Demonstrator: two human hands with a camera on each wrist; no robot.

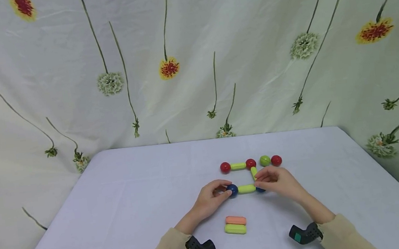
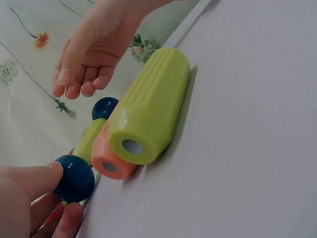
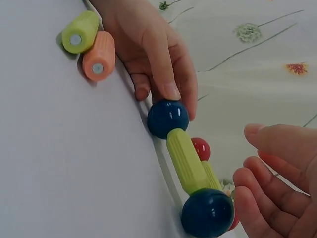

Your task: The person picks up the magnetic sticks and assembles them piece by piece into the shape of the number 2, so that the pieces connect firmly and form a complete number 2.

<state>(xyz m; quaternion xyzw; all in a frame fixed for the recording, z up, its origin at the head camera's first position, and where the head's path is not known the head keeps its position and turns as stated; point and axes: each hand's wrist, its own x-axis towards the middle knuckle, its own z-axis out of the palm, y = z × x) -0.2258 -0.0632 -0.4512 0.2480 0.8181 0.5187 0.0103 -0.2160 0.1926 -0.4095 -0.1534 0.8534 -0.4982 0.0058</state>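
My left hand pinches a blue ball between thumb and fingers. A yellow-green magnetic rod joins that ball to a second blue ball. Another yellow-green rod runs back from there to a red ball. A third rod links it to the left red ball, making an open, three-sided shape. Beside the second blue ball my right hand hovers, fingers loosely bent; in the right wrist view its thumb stands apart from the ball.
In front of the shape, an orange rod and a yellow-green rod lie side by side on the white table. A green ball and a loose red ball sit behind my right hand. Flower-patterned cloth hangs at the back.
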